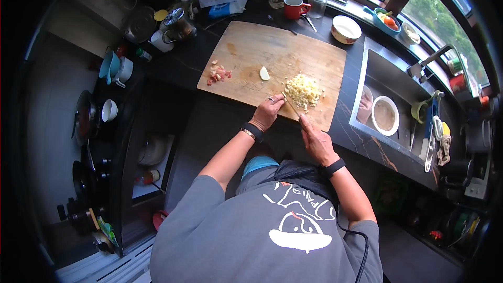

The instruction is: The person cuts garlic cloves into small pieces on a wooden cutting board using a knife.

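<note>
My right hand (316, 139) is closed round the handle of a knife (292, 106), its thin blade angled up and left over the near edge of the wooden cutting board (246, 42). At the blade's far end, the fingers of my left hand (267, 112) are drawn together; whether they pinch the blade or a bit of food is too small to tell. Just beyond the blade lies a heap of finely chopped pale yellow food (303, 90). A larger pale wedge (264, 73) sits mid-board, and small reddish pieces (217, 74) lie near the left edge.
Right of the board is a sink (367, 76) holding a white bowl (385, 116) under a faucet (429, 62). Behind the board stand a red mug (294, 8), a glass jar (317, 5) and a patterned bowl (346, 30). A metal kettle (179, 23) stands back left.
</note>
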{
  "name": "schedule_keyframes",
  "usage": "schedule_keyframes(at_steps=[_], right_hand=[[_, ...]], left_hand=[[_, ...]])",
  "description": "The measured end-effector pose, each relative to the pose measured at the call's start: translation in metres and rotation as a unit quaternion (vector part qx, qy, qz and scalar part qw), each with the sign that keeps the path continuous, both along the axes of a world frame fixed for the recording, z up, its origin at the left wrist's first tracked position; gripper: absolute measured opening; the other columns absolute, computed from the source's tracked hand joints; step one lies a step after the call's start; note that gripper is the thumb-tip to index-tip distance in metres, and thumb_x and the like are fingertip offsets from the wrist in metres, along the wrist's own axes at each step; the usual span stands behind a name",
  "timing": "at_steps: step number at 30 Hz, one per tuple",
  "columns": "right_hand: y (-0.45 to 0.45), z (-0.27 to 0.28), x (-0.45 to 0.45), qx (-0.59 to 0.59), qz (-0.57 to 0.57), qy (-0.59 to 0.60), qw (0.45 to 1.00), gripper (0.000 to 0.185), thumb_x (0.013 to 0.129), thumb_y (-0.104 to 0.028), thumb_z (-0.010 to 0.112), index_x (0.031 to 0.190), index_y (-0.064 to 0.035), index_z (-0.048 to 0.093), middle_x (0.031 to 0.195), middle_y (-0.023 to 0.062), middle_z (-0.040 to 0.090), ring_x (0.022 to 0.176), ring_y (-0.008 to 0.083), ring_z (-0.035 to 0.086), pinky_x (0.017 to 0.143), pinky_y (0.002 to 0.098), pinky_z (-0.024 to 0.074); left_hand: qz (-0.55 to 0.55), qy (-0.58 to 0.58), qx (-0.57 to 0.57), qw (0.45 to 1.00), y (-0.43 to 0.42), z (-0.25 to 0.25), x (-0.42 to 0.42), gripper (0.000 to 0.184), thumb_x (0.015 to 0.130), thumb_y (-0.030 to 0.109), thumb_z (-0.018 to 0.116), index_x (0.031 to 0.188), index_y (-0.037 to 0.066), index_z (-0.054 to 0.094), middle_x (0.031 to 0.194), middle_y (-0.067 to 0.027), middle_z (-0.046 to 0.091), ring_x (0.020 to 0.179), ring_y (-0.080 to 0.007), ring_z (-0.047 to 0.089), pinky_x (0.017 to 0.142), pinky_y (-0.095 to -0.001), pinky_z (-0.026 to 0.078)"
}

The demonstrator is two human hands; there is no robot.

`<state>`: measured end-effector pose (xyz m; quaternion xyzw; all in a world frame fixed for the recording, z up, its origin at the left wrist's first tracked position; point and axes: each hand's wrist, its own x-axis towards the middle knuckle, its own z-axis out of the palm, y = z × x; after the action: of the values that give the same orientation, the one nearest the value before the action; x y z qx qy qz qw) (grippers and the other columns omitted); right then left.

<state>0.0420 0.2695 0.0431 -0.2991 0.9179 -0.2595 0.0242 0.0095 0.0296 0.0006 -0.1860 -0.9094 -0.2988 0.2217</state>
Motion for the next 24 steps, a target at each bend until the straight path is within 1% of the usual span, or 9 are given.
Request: schedule_keyframes(at_steps=[3, 6, 11, 13, 15, 16, 18, 22, 24], right_hand=[[-0.005, -0.002, -0.003, 0.018, -0.005, -0.042, 0.999, 0.057, 0.096, -0.016, 0.056, 0.149, -0.0173, 0.035, 0.102, 0.0226, 0.065, 0.079, 0.0418, 0.065, 0.068, 0.0493, 0.0531], [-0.015, -0.011, -0.011, -0.010, -0.001, -0.027, 1.000, 0.057, 0.096, -0.016, 0.056, 0.148, -0.0164, 0.035, 0.101, 0.0231, 0.065, 0.081, 0.0422, 0.065, 0.070, 0.0489, 0.0533], [-0.006, -0.014, -0.005, 0.002, -0.015, -0.045, 0.999, 0.058, 0.095, -0.014, 0.056, 0.149, -0.0164, 0.035, 0.099, 0.0233, 0.065, 0.082, 0.0418, 0.065, 0.073, 0.0479, 0.0531], [0.004, -0.004, 0.000, -0.020, -0.013, -0.039, 0.999, 0.058, 0.095, -0.013, 0.056, 0.149, -0.0164, 0.035, 0.100, 0.0234, 0.065, 0.083, 0.0417, 0.065, 0.074, 0.0478, 0.0531], [0.015, 0.010, 0.005, 0.012, -0.019, -0.138, 0.990, 0.056, 0.095, -0.011, 0.057, 0.147, -0.0140, 0.039, 0.108, 0.0237, 0.065, 0.093, 0.0416, 0.065, 0.079, 0.0459, 0.0538], [0.016, 0.009, 0.006, 0.012, -0.020, -0.137, 0.990, 0.056, 0.095, -0.011, 0.057, 0.147, -0.0140, 0.039, 0.108, 0.0237, 0.065, 0.093, 0.0416, 0.065, 0.079, 0.0459, 0.0538], [0.019, 0.011, 0.007, -0.092, -0.036, -0.098, 0.990, 0.052, 0.094, -0.009, 0.057, 0.144, -0.0109, 0.044, 0.117, 0.0230, 0.064, 0.102, 0.0403, 0.064, 0.084, 0.0435, 0.0538], [0.008, 0.016, 0.003, -0.089, -0.030, -0.080, 0.992, 0.050, 0.094, -0.009, 0.058, 0.143, -0.0088, 0.046, 0.121, 0.0215, 0.063, 0.106, 0.0394, 0.063, 0.088, 0.0428, 0.0530], [0.003, 0.013, 0.001, -0.072, -0.007, -0.068, 0.995, 0.052, 0.094, -0.009, 0.057, 0.144, -0.0111, 0.044, 0.119, 0.0209, 0.064, 0.105, 0.0392, 0.064, 0.086, 0.0432, 0.0530]], left_hand=[[0.002, 0.007, 0.005, 1.000, 0.001, 0.001, 0.001, 0.024, 0.081, -0.005, 0.057, 0.102, -0.001, 0.067, 0.112, -0.0133, 0.065, 0.100, -0.0300, 0.066, 0.086, -0.0357, 0.055], [0.007, 0.010, 0.009, 1.000, 0.003, 0.002, 0.002, 0.024, 0.081, -0.006, 0.056, 0.102, -0.002, 0.066, 0.111, -0.0134, 0.065, 0.099, -0.0300, 0.066, 0.085, -0.0357, 0.055], [0.012, 0.013, 0.018, 1.000, 0.004, 0.004, 0.002, 0.022, 0.082, -0.006, 0.056, 0.101, -0.001, 0.066, 0.112, -0.0137, 0.064, 0.098, -0.0301, 0.066, 0.084, -0.0357, 0.055], [0.010, 0.017, 0.027, 0.999, 0.005, 0.006, 0.002, 0.013, 0.085, -0.001, 0.065, 0.098, -0.001, 0.066, 0.106, -0.0147, 0.065, 0.096, -0.0321, 0.066, 0.082, -0.0364, 0.055], [0.011, 0.016, 0.032, 0.999, 0.005, 0.006, 0.001, 0.013, 0.086, -0.001, 0.065, 0.098, -0.001, 0.066, 0.105, -0.0145, 0.065, 0.096, -0.0319, 0.066, 0.082, -0.0363, 0.055], [0.011, 0.015, 0.036, 0.999, 0.005, 0.006, 0.001, 0.012, 0.086, -0.001, 0.066, 0.098, -0.001, 0.065, 0.104, -0.0144, 0.065, 0.095, -0.0316, 0.066, 0.082, -0.0363, 0.055], [0.005, 0.017, 0.039, 0.999, 0.004, 0.007, 0.001, 0.012, 0.086, -0.001, 0.066, 0.097, -0.002, 0.065, 0.104, -0.0143, 0.065, 0.095, -0.0313, 0.066, 0.081, -0.0361, 0.054], [0.007, 0.019, 0.042, 0.999, 0.005, 0.006, 0.000, 0.011, 0.086, 0.000, 0.064, 0.097, -0.001, 0.066, 0.107, -0.0133, 0.063, 0.096, -0.0309, 0.065, 0.081, -0.0364, 0.055], [0.003, 0.017, 0.045, 0.999, 0.005, 0.006, 0.000, 0.009, 0.086, 0.000, 0.064, 0.096, -0.001, 0.066, 0.106, -0.0131, 0.063, 0.096, -0.0309, 0.065, 0.081, -0.0365, 0.054]])
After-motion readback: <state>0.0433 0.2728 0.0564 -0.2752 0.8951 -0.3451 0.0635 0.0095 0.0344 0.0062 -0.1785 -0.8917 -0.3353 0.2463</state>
